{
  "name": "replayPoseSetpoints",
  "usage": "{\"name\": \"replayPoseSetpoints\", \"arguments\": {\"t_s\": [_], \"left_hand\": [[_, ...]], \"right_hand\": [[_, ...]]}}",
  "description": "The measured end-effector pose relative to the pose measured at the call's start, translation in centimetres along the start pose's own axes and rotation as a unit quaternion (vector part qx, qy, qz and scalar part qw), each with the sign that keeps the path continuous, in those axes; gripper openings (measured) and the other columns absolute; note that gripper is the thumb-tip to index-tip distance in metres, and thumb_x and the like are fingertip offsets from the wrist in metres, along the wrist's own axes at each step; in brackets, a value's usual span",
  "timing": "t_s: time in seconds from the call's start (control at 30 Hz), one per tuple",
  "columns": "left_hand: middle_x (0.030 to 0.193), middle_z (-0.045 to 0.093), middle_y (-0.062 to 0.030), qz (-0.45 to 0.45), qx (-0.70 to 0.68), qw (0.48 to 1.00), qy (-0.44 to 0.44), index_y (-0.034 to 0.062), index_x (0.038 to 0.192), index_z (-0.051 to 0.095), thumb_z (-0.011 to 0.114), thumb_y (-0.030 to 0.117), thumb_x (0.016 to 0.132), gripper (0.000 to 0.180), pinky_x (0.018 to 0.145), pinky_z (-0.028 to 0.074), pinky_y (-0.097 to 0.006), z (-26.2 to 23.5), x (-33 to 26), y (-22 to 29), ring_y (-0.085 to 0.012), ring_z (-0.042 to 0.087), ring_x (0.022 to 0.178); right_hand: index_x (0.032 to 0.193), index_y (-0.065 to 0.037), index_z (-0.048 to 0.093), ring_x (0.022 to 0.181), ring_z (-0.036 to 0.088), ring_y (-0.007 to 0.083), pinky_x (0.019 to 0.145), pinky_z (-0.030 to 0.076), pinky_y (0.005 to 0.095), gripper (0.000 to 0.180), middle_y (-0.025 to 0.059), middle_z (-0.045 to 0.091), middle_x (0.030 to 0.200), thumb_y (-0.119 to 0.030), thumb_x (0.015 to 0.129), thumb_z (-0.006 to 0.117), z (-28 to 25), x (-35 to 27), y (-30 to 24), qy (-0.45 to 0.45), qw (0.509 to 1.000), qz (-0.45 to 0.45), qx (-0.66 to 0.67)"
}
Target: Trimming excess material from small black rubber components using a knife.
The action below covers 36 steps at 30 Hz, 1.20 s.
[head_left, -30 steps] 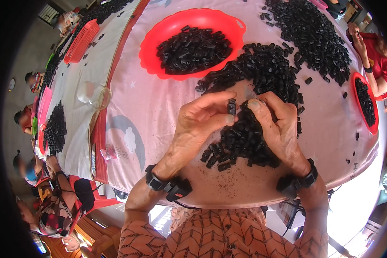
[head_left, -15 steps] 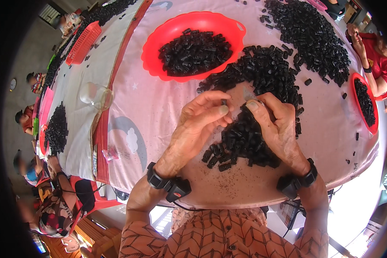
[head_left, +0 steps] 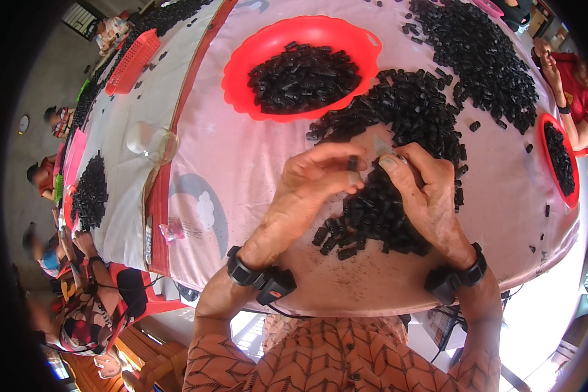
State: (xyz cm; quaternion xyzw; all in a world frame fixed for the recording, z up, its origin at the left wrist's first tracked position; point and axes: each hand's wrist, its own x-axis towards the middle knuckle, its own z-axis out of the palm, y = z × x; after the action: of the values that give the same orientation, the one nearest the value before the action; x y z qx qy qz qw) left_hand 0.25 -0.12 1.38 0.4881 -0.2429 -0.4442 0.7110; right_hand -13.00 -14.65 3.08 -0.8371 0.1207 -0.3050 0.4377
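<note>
My left hand [head_left: 310, 175] pinches a small black cylindrical plastic piece [head_left: 353, 163] upright between thumb and fingers. Close by on the right, my right hand [head_left: 428, 183] is closed, thumb pressed against the curled index finger. Whatever it grips is mostly hidden; only a small greyish bit shows at the thumb tip. Both hands hover over a heap of similar black pieces [head_left: 385, 222] on the pink cloth [head_left: 255, 157]. Beyond them, a red scalloped bowl [head_left: 238, 81] holds many more of these pieces.
Another black heap [head_left: 477, 59] spreads at the far right, near a person in red [head_left: 578, 98] and a red bowl [head_left: 546, 134]. On the left are a clear jar [head_left: 160, 145], a red basket [head_left: 134, 62], a dark pile [head_left: 90, 196] and several seated people.
My left fingers have opened out a little and the black piece shows more clearly between them. My right hand stays closed in nearly the same pose. The whole view has shifted slightly.
</note>
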Motion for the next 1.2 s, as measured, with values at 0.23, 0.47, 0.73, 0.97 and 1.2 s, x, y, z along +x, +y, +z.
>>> {"name": "replayPoseSetpoints", "arguments": {"t_s": [0.23, 0.47, 0.73, 0.97, 1.2], "left_hand": [[0.091, 0.061, -0.0009, 0.050, 0.232, 0.969, 0.062, 0.0021, 0.112, 0.063, 0.069, -0.003, 0.082, 0.031, 0.063, 0.049, -0.020, 1.1, -0.8, 1.3, -0.0060, 0.057, 0.070], [0.100, 0.067, -0.0061, 0.265, 0.202, 0.906, 0.259, 0.0035, 0.116, 0.063, 0.070, -0.002, 0.082, 0.035, 0.077, 0.052, -0.023, 0.0, 1.1, 5.7, -0.0099, 0.062, 0.086], [0.077, 0.065, -0.0052, 0.062, 0.489, 0.870, -0.032, 0.0010, 0.088, 0.068, 0.067, 0.004, 0.080, 0.008, 0.063, 0.047, -0.029, -1.8, -0.9, 5.4, -0.0140, 0.061, 0.071], [0.078, 0.061, -0.0127, 0.005, 0.629, 0.760, -0.163, 0.0027, 0.083, 0.065, 0.067, 0.010, 0.070, 0.015, 0.070, 0.049, -0.040, -1.0, -1.9, 3.7, -0.0300, 0.061, 0.075], [0.082, 0.059, -0.0113, -0.003, 0.640, 0.744, -0.194, 0.0012, 0.078, 0.061, 0.068, 0.011, 0.069, 0.015, 0.070, 0.047, -0.042, -0.1, -2.0, 3.4, -0.0323, 0.060, 0.080]], "right_hand": [[0.081, 0.001, 0.058, 0.044, 0.042, 0.0143, 0.043, 0.037, 0.0291, 0.025, 0.0092, 0.047, 0.052, -0.020, 0.092, 0.067, 0.0, -0.2, 0.1, 0.005, 1.000, 0.015, -0.001], [0.082, 0.001, 0.058, 0.043, 0.039, 0.0150, 0.044, 0.037, 0.0279, 0.025, 0.0078, 0.044, 0.051, -0.021, 0.092, 0.067, -0.3, 0.0, 0.3, 0.003, 1.000, 0.005, -0.031], [0.083, 0.001, 0.061, 0.044, 0.035, 0.0123, 0.044, 0.035, 0.0265, 0.023, 0.0072, 0.040, 0.050, -0.019, 0.091, 0.068, 0.2, 0.2, 0.5, 0.025, 0.999, -0.011, -0.038], [0.084, 0.001, 0.061, 0.044, 0.036, 0.0150, 0.044, 0.037, 0.0278, 0.023, 0.0078, 0.042, 0.051, -0.020, 0.091, 0.068, 0.2, 0.1, 0.4, 0.010, 0.999, -0.003, -0.050], [0.081, 0.000, 0.058, 0.044, 0.037, 0.0166, 0.044, 0.038, 0.0288, 0.026, 0.0086, 0.043, 0.051, -0.022, 0.091, 0.068, 0.2, 0.0, 0.2, -0.003, 0.998, -0.003, -0.062]]}}
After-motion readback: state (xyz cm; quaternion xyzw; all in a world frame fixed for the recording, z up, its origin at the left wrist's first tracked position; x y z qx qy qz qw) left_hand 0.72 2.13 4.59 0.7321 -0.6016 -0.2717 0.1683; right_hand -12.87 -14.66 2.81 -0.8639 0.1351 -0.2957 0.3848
